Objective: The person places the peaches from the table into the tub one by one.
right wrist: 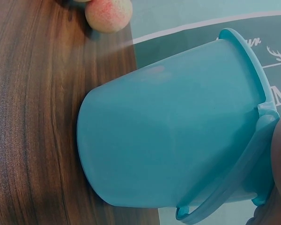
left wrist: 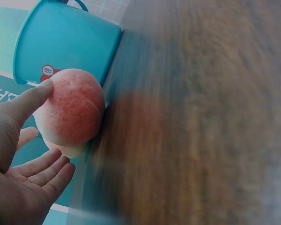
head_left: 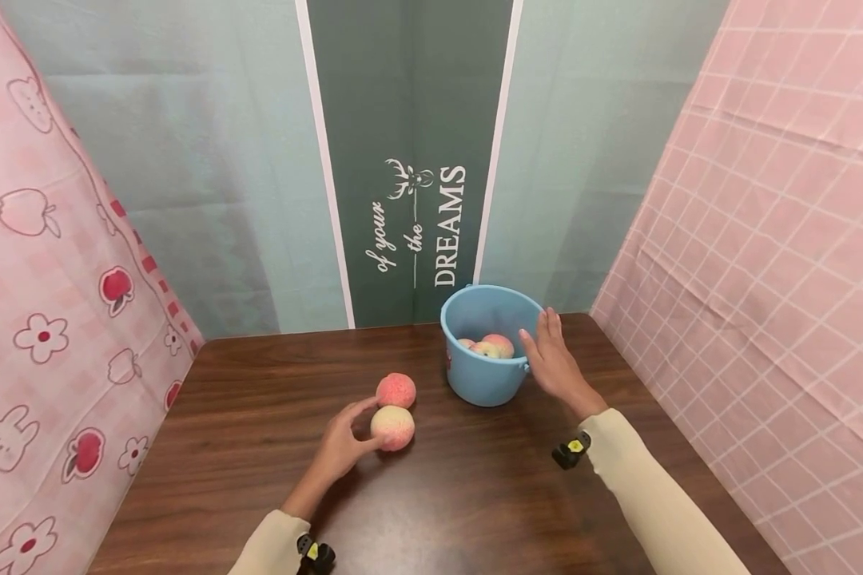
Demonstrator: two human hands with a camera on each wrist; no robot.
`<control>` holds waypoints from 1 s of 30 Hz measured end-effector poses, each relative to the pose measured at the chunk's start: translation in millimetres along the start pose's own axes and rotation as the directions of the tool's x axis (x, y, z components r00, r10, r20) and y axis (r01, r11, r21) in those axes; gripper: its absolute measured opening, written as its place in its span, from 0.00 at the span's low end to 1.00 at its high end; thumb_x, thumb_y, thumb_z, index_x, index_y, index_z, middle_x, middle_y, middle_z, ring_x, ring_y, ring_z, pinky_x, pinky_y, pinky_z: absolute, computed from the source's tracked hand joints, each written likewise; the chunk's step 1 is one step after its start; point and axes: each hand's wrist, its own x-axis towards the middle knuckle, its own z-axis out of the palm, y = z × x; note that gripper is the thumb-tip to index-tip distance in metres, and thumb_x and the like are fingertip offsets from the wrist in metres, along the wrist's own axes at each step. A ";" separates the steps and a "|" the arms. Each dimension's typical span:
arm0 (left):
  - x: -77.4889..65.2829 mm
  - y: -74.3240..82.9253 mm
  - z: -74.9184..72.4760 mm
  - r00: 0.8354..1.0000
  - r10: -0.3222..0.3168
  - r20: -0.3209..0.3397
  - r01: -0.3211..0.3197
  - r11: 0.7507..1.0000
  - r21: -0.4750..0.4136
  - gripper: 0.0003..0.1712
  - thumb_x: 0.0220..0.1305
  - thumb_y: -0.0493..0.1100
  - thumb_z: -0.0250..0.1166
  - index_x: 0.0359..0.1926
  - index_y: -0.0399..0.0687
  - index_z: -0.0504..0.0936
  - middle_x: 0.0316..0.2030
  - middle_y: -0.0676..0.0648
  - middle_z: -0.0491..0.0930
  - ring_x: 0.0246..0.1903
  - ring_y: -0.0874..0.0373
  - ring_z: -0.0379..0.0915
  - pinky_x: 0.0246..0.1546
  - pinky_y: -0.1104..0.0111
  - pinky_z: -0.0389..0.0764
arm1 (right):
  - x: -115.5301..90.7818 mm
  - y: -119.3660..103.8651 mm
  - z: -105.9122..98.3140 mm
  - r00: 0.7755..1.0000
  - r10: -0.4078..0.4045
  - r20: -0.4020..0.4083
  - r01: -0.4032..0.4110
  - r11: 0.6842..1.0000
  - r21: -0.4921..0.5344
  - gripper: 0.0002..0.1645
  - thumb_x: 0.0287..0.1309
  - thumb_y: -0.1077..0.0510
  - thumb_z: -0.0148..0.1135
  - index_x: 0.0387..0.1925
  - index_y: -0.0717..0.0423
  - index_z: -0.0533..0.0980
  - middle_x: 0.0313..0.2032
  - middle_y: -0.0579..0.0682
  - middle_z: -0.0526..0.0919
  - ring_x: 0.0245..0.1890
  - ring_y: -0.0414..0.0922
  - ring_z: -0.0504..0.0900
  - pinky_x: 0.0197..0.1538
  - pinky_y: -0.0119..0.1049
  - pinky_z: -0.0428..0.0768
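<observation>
A pale yellow-and-pink peach (head_left: 392,429) sits on the table, in front of a redder peach (head_left: 396,390). My left hand (head_left: 344,441) reaches around the near peach from the left, thumb at its near side and fingers extended toward the far side. In the left wrist view the thumb of that hand (left wrist: 23,173) touches a peach (left wrist: 75,108), with the fingers loosely spread beside it. A light blue bucket (head_left: 483,383) stands upright with several peaches (head_left: 499,345) inside. My right hand (head_left: 555,359) rests against the bucket's right rim, fingers straight.
The brown wooden table (head_left: 259,415) ends at a grey-green backdrop (head_left: 208,200) with a dark printed band. Pink cloths (head_left: 777,200) hang at both sides. The bucket's handle (right wrist: 234,173) hangs down its near right side.
</observation>
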 end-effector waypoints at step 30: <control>-2.8 -5.0 1.7 0.982 -0.091 0.163 0.124 0.970 -0.210 0.42 0.50 0.36 0.81 0.67 0.44 0.74 0.60 0.36 0.77 0.60 0.37 0.75 0.57 0.50 0.79 | 0.8 3.5 -1.8 1.000 0.003 0.016 -0.003 1.000 0.000 0.51 0.77 0.30 0.28 0.78 0.63 0.30 0.79 0.56 0.22 0.79 0.56 0.26 0.74 0.65 0.46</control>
